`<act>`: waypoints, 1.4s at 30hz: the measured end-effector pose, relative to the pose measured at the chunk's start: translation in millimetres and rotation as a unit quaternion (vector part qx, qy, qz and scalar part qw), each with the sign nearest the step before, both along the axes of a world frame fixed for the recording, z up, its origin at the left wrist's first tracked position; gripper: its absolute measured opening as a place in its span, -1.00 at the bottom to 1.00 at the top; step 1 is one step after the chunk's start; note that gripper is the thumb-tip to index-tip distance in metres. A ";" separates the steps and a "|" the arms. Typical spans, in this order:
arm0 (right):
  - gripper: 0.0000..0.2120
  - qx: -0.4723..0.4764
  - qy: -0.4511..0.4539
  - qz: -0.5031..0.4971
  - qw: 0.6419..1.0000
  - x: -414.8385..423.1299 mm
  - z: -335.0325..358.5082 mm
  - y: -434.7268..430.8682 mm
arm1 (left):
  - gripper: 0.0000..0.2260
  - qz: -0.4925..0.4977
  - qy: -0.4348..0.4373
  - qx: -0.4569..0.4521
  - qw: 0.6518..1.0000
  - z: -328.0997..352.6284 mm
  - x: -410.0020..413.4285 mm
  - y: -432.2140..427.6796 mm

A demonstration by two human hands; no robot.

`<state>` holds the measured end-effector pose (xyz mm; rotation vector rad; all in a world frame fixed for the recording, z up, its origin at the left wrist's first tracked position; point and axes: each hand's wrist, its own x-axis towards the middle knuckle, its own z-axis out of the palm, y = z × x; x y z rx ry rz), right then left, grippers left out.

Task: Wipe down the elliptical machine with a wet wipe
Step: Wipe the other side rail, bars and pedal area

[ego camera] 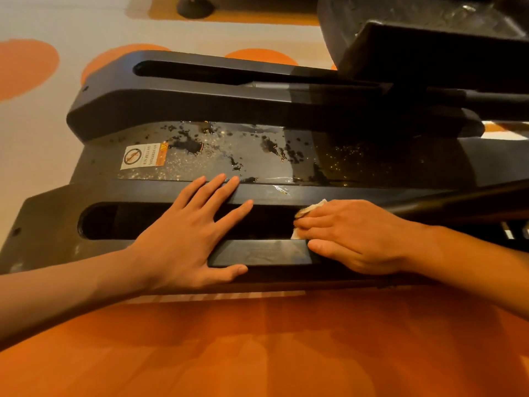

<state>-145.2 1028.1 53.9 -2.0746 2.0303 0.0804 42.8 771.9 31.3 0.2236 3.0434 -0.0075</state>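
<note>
The black elliptical machine (200,107) lies low across the view, with two long slotted rail housings and a wet, speckled centre panel (257,156) between them. My left hand (189,233) rests flat, fingers spread, across the near rail housing (45,224) and its slot. My right hand (355,236) grips a crumpled white wet wipe (310,209) and presses it at the slot's right end. Most of the wipe is hidden under my fingers.
A warning sticker (143,156) sits on the left of the centre panel. A dark pedal arm (458,204) crosses above my right wrist. The floor (257,353) is orange near me, cream with orange dots beyond. A round black foot (194,7) stands at the far top.
</note>
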 end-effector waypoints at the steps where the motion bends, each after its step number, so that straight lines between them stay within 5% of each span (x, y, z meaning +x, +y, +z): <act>1: -0.13 0.012 -0.005 0.002 1.000 0.5 -0.8 -2.5 | -0.13 0.002 -0.003 0.000 1.000 0.5 0.0 -0.2; 7: -0.40 -0.016 0.061 -0.011 0.998 -8.8 2.4 31.5 | -0.13 -0.003 0.006 -0.001 1.000 0.7 0.9 -1.3; 20: -0.44 -0.070 0.183 -0.198 0.961 -2.9 15.2 114.9 | -0.09 -0.072 -0.012 -0.015 0.997 2.5 -3.1 -15.8; 23: -0.37 -0.044 0.206 -0.315 0.925 -5.0 24.5 133.4 | -0.10 -0.073 -0.009 0.001 0.997 3.3 -1.5 -17.3; 29: -0.35 -0.065 0.202 -0.563 0.798 10.1 33.2 107.0 | -0.10 -0.068 -0.024 0.023 0.997 3.4 -2.9 -16.6; 38: -0.38 -0.009 0.148 -0.465 0.873 78.8 -15.3 19.8 | -0.10 -0.055 -0.020 0.058 0.997 3.0 -7.4 -17.7; 42: -0.37 0.006 0.202 -0.548 0.812 38.1 17.7 81.3 | -0.08 -0.058 -0.009 0.067 0.996 -1.2 -6.7 -18.0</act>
